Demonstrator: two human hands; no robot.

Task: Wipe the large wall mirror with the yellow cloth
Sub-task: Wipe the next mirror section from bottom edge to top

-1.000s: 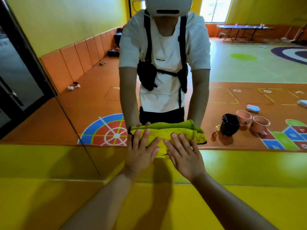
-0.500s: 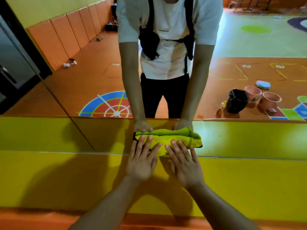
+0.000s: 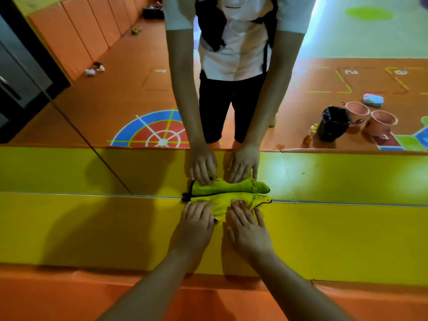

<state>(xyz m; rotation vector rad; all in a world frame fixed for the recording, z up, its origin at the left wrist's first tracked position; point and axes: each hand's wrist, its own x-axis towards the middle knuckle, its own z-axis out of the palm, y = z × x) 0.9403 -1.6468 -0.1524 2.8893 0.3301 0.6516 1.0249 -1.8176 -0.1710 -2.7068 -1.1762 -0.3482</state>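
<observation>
Presently, the yellow cloth (image 3: 220, 205) is held bunched along the bottom edge of the large wall mirror (image 3: 115, 100), right where the glass meets the yellow padded wall (image 3: 347, 239) below it. Part of the cloth is spread down over the padding, and its reflection is seen directly above it, touching it at the edge line.

Both hands are laid flat on the cloth, side by side and nearly touching. The left hand (image 3: 196, 224) is set on the cloth's left part with fingers extended and nothing gripped. The right hand (image 3: 246, 228) is pressed on the right part in the same released manner, fingers straight and slightly spread. Neither thumb is seen curled round the fabric.

Both arms are mirrored in the glass, reaching down to the same spot. A thin slanted seam is visible in the mirror at the left.

Further things are shown only as reflections (all lying on the orange floor behind): a black bin (image 3: 333, 123), two pink pots (image 3: 383, 121) just beside it, a small bottle (image 3: 311, 133) by the bin, a pale blue pad (image 3: 372, 99), a round target marking (image 3: 157, 130), and some crumpled paper (image 3: 95, 69) near the orange wall panels.
</observation>
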